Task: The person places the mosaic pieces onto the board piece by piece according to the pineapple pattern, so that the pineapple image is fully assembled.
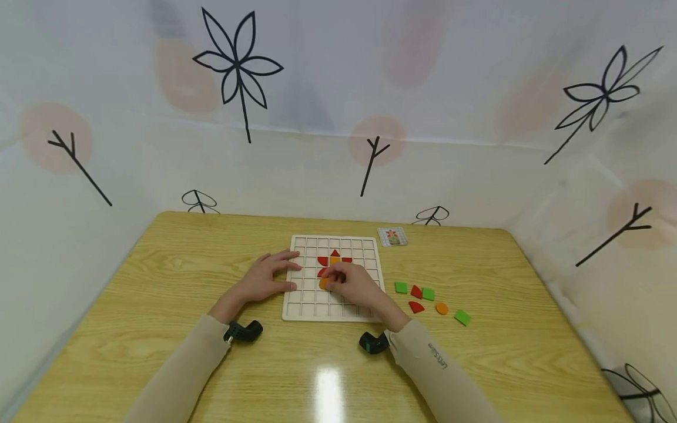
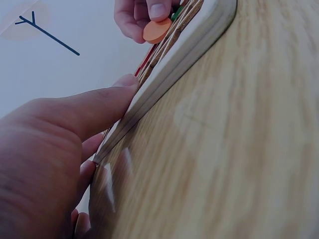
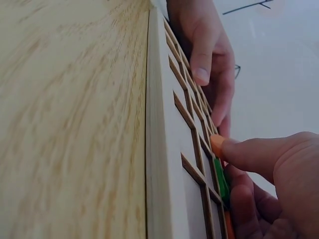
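A white grid board (image 1: 307, 309) with square cells lies on the table. My left hand (image 1: 262, 277) rests at its left edge, fingers spread, thumb against the rim in the left wrist view. My right hand (image 1: 355, 285) pinches an orange disc (image 2: 157, 31) between thumb and fingers, just over the board's cells. Set in the grid around it are a red triangle (image 1: 335, 253), an orange square (image 1: 335, 261) and several red curved pieces (image 1: 322, 260). In the right wrist view a green piece (image 3: 221, 183) shows beside the disc, partly covered by my right hand.
Right of the board lie loose green squares (image 1: 401, 287), red quarter-round pieces (image 1: 416, 306) and another orange disc (image 1: 441, 308). A small pattern card (image 1: 392, 237) is behind the board's right corner. White printed cloth (image 1: 317, 176) stands along the table's far edge.
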A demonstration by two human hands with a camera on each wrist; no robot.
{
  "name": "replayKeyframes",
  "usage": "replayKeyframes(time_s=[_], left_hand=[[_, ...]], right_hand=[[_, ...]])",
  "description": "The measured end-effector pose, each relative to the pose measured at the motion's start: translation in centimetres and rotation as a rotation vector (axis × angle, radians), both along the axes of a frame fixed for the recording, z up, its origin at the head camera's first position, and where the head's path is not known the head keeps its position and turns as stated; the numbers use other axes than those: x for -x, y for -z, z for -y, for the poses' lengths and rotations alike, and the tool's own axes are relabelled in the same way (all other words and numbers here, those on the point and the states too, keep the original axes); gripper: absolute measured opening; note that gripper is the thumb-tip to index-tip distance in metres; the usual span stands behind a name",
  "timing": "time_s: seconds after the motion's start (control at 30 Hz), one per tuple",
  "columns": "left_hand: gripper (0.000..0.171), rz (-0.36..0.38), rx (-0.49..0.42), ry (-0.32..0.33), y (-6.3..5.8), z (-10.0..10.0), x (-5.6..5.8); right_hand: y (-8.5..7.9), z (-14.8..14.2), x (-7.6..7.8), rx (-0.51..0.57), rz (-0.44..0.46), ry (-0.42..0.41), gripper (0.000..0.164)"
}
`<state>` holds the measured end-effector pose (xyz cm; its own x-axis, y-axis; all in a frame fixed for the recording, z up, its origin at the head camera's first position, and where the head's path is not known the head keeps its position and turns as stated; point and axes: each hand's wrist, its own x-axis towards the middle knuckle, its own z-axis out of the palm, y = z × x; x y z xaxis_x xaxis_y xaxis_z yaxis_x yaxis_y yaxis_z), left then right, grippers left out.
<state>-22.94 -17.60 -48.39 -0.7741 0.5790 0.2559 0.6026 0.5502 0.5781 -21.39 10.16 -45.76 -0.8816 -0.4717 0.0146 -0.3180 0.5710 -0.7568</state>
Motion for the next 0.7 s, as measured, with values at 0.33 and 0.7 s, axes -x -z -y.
replayKeyframes(time_s=[0.33,0.7], left_hand=[[0.041,0.028,0.003,-0.002,-0.06,0.09,0.00],[0.041,0.043,0.011,0.002,-0.16,0.12,0.07]], right_hand=[[0.03,0.50,0.01,-0.074,-0.049,-0.007,0.012],[-0.21,0.81,-0.12,-0.118,-0.063,-0.011,0.015]])
